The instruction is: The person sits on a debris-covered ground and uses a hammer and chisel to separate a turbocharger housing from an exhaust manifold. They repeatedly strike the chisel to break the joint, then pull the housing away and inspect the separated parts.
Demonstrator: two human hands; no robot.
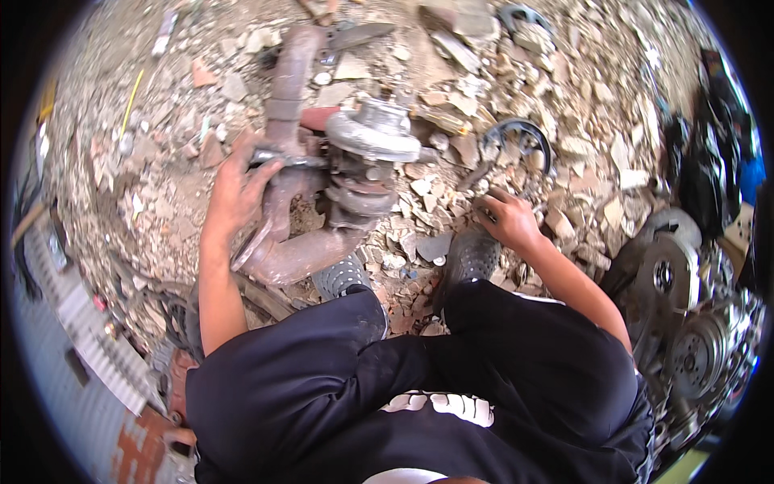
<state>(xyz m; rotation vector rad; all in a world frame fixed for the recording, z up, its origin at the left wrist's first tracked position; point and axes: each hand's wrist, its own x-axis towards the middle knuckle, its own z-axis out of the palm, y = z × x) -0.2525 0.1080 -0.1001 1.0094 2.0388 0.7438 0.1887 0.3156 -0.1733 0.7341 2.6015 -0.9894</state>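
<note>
In front of me on the rubble stands a turbocharger (372,133) with a silver compressor housing, joined to a rusty brown exhaust pipe (284,93). My left hand (235,189) is closed round a dark and silver bar-shaped tool (302,160), whose far end reaches the turbocharger's left side. What the tool's tip engages is hidden. My right hand (512,219) is beside my right shoe (472,256), fingers curled around something small and dark that I cannot make out.
Broken stone and tile pieces (576,153) cover the ground. A black curved ring part (532,133) lies right of the turbocharger. Metal engine parts (689,343) are piled at the right, below black plastic bags (709,161). Corrugated sheets (97,327) lie at the lower left.
</note>
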